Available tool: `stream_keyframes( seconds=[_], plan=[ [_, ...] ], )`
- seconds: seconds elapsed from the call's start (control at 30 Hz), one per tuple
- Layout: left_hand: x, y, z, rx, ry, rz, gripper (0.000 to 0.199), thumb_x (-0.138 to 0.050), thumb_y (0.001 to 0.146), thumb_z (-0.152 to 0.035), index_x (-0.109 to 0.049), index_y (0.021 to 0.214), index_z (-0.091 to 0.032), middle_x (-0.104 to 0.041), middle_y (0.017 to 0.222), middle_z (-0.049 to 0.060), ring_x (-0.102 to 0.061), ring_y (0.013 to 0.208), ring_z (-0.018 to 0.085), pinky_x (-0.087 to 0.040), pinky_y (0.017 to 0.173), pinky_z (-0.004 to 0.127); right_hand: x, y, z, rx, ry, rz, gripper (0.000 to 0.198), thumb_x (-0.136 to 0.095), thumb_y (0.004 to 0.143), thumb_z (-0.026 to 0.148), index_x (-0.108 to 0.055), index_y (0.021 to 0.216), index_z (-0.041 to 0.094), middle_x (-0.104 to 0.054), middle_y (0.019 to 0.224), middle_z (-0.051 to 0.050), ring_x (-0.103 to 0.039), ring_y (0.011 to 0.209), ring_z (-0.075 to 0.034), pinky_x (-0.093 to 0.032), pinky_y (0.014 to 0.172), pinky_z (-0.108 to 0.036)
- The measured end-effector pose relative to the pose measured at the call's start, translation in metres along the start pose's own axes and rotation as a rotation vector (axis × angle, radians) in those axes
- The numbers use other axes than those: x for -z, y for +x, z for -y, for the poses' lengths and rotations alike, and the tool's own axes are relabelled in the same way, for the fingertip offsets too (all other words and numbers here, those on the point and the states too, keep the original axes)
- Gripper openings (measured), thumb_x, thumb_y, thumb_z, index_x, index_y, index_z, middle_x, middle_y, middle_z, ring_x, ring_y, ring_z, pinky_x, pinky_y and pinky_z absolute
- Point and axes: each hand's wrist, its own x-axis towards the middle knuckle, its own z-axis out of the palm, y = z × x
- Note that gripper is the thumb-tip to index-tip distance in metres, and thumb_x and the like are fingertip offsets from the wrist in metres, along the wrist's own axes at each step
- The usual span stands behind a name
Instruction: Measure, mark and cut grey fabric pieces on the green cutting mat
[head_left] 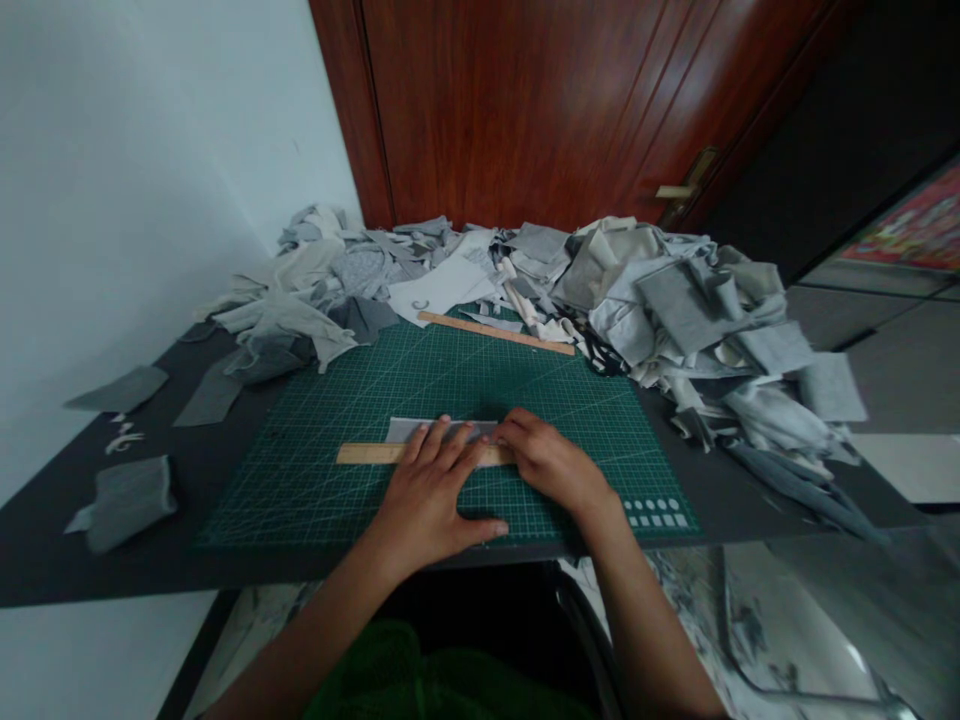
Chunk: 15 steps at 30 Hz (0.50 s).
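A pale grey piece of cloth [403,429] lies on the green cutting mat [577,400], with a wooden ruler [367,454] across it. My left hand [431,490] presses down flat on the ruler and cloth, fingers spread and thumb out to the right on the mat. At the ruler's right end is my right hand [544,455], its fingers curled together near the cloth's upper right edge. Whatever those fingers pinch, if anything, is hidden beneath them. Part of the cloth is covered by both hands.
A second wooden ruler [495,333] lies at the mat's far edge, near black-handled scissors [602,358]. Heaps of grey and white fabric scraps [675,300] line the back and right. A folded grey cloth [131,500] sits at left. A brown door [510,110] stands behind the table.
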Motion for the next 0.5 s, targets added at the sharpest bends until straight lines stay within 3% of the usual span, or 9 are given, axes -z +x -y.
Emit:
stream_keyframes(
  seconds=[0.5],
  plan=[
    [0.0025, 0.0007, -0.0005, -0.005, -0.023, -0.002, 0.105, -0.066, 0.077, -0.086, -0.043, 0.159, -0.024, -0.042, 0.166, 0.011, -0.026, 0.157, 0.041, -0.015, 0.129, 0.061, -0.0017, 0.0003, -0.0016, -0.005, -0.022, 0.002, 0.033, -0.043, 0.094, -0.006, -0.065, 0.101, 0.017, -0.059, 0.102, -0.006, -0.059, 0.091, -0.019, -0.048, 0.086, -0.029]
  ],
)
